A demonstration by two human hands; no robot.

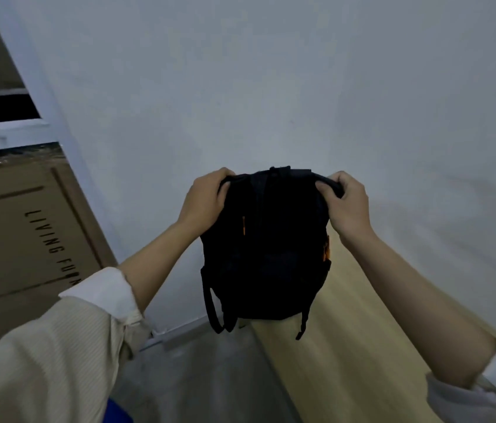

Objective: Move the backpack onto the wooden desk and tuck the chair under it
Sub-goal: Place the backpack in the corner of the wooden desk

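Observation:
A black backpack (263, 251) with small orange accents hangs upright in front of me, held by its top corners. My left hand (205, 198) grips the top left edge and my right hand (346, 203) grips the top right edge. The bag's bottom sits at or just above the left end of the light wooden desk (353, 340), against the white wall; I cannot tell whether it touches. Loose straps dangle below the bag, over the desk's left edge. No chair is in view.
A white wall (271, 87) runs behind the desk. At the left, a large brown cardboard box (21, 239) with printed lettering leans by a white-framed opening. Grey concrete floor (204, 380) lies between box and desk. Something blue (115, 410) shows at the bottom edge.

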